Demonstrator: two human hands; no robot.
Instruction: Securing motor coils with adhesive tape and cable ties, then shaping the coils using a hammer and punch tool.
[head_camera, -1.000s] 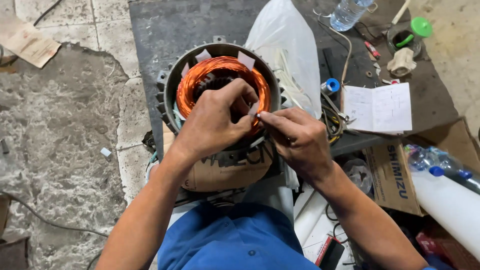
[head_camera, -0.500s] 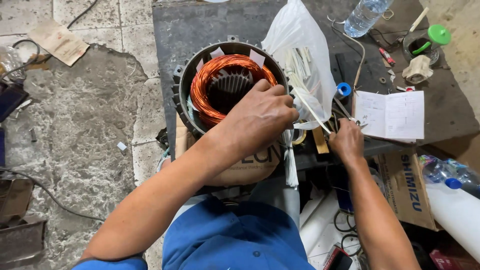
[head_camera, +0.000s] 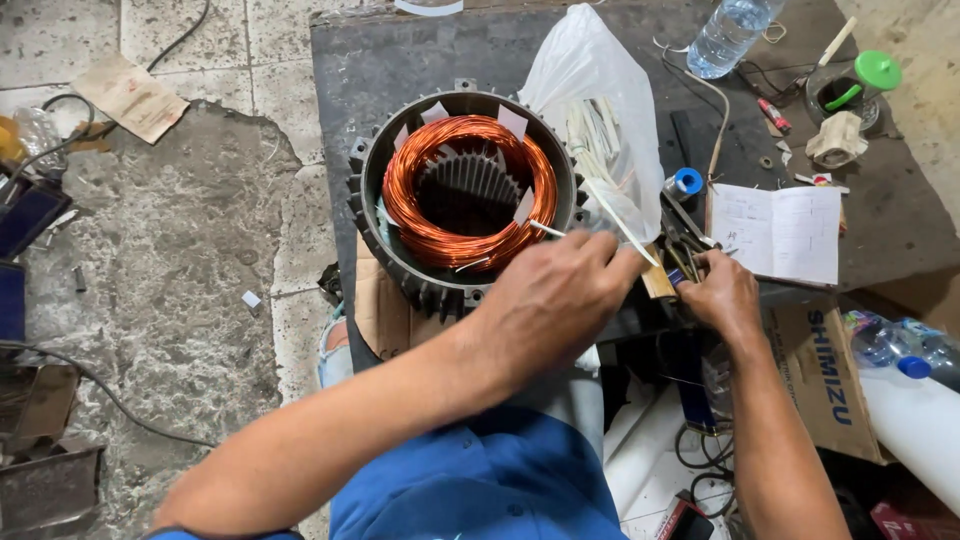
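Left hand (head_camera: 555, 300) pinched on white strip (head_camera: 622, 228) just right of stator (head_camera: 462, 195) with copper winding (head_camera: 470, 190) on worktop (head_camera: 420, 55); right hand (head_camera: 722, 295) curled over pliers (head_camera: 683, 238) beside bag (head_camera: 600, 110) and notebook (head_camera: 778, 232), grip state indeterminate.

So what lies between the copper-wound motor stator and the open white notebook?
In the head view, a white plastic bag holding pale strips sits between stator and notebook.
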